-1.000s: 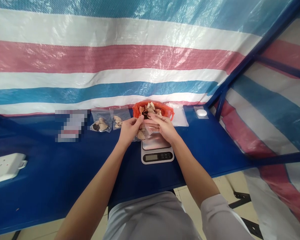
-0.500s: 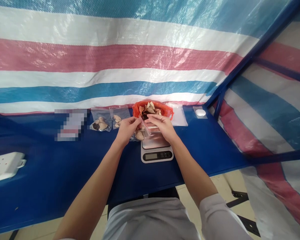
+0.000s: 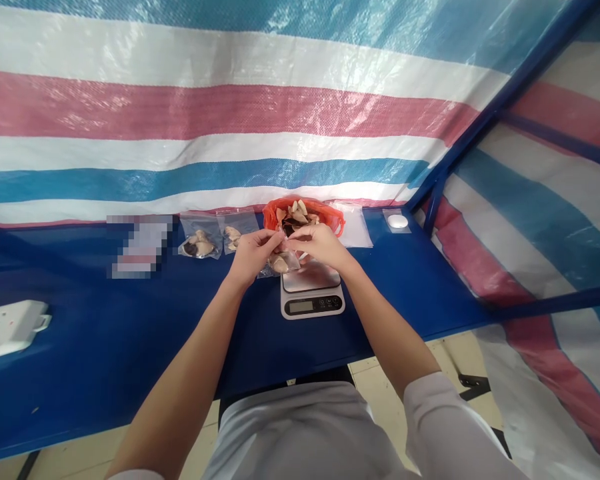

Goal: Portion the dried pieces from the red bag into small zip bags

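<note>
Between my hands hangs a small clear zip bag (image 3: 280,264) with pale brown dried pieces inside. My left hand (image 3: 254,253) pinches its top edge on the left. The fingers of my right hand (image 3: 321,247) close on the same edge, close to the left fingertips. Below and to the right is a white kitchen scale (image 3: 313,305) with a metal top, partly hidden by the right hand and the bag. Just behind the hands, a red plastic bag (image 3: 338,221) stands open, full of dried brown and cream pieces (image 3: 298,215).
Two filled zip bags, a left one (image 3: 200,245) and a right one (image 3: 231,237), lie left of my hands. Clear flat bags (image 3: 356,230) and a small bag with a white round object (image 3: 397,221) lie right. A white power strip (image 3: 13,328) sits on the blue table (image 3: 130,347).
My right hand has moved in toward the left, and its fingers, apart before, now pinch the zip bag's top edge. The view has shifted slightly.
</note>
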A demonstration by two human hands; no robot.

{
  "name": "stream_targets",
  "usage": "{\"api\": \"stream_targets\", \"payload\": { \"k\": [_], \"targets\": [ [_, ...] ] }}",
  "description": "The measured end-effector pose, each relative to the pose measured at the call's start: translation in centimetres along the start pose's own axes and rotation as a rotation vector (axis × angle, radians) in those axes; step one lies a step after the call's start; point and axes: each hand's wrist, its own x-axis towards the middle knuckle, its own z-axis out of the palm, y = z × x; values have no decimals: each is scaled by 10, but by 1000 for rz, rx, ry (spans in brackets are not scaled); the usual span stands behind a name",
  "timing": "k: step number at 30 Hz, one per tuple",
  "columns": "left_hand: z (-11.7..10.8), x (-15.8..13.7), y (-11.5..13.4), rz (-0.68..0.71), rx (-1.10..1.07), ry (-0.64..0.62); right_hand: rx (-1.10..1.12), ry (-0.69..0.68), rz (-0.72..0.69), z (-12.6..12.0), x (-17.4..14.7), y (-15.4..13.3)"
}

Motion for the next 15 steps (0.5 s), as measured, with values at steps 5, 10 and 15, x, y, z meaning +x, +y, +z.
{"api": "stream_targets", "payload": {
  "k": [5, 10, 15],
  "targets": [
    [-1, -1, -1, 14, 21, 6, -26, 32, -10, 1, -3, -6],
    [-5, -2, -4, -22, -12, -54, -87, 47, -58, 0, -5, -7],
    [-7, -5, -3, -53, -49, -61, -89, 65, -85, 1, -6, -1]
  ]
}}
